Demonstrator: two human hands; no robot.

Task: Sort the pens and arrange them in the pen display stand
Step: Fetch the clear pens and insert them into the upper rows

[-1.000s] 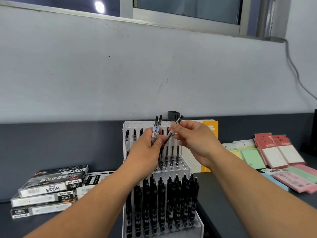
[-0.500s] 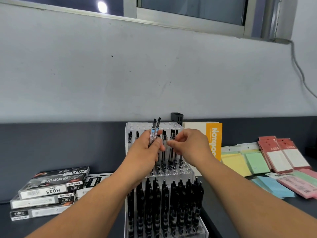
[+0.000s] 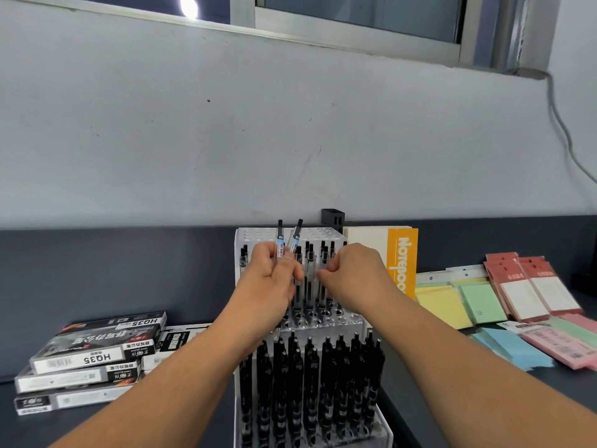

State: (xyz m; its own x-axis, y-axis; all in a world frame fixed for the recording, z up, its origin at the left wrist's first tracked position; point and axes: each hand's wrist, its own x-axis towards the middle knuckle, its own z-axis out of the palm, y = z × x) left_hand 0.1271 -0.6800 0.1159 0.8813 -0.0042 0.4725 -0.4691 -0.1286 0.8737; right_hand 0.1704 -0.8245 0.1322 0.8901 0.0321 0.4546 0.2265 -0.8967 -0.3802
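The left hand (image 3: 274, 279) is gripping two pens (image 3: 286, 245) above the stand (image 3: 323, 321); the right hand (image 3: 352, 276) is pinching one into an upper-tier hole, likely needing seating next.

On the dark desk (image 3: 97, 286) we see a stack of pen boxes (image 3: 93, 360) at near left. At right lie coloured paper pads (image 3: 484, 302) and red-topped packs (image 3: 533, 286). An orange notebook (image 3: 402, 260) stands against the far wall, a small black holder (image 3: 332, 216) beside it. A cable (image 3: 562, 124) hangs down the wall.
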